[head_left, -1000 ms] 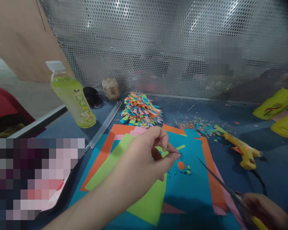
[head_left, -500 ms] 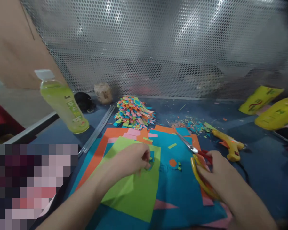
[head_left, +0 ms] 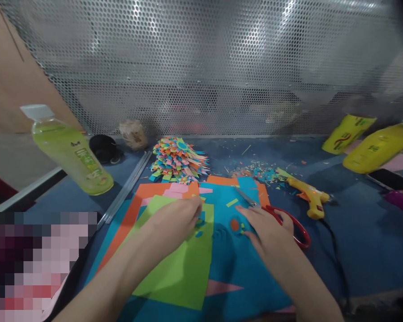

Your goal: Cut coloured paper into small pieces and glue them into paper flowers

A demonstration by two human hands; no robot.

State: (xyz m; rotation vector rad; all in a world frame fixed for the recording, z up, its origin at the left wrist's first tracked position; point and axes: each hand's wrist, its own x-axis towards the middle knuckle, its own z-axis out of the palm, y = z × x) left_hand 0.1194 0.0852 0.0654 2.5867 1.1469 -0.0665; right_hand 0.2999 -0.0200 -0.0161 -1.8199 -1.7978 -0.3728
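My left hand (head_left: 184,212) is over the green paper (head_left: 177,268), its fingers bent together above small blue pieces; whether it pinches one is hidden. My right hand (head_left: 268,226) has its fingers apart above the blue paper (head_left: 255,277), fingertips beside a small blue shape with an orange disc (head_left: 234,224) and green bits. The scissors (head_left: 300,235), with red handles, lie beside and partly beneath my right hand, blades pointing up and left. Left of the disc sit thin blue coils (head_left: 220,231). A green strip (head_left: 232,203) lies above the disc.
Behind the papers stands a pile of colourful fringed paper flowers (head_left: 179,161), with scattered clippings (head_left: 263,172) to its right. A yellow glue gun (head_left: 310,197), yellow bottles (head_left: 378,150) and phone (head_left: 392,181) are right; a drink bottle (head_left: 75,156) and clear sticks (head_left: 126,188) are left.
My right hand has moved left off the scissors' handles toward the orange disc, and the scissors now lie on the table. My left hand stays over the green paper. The view has shifted slightly.
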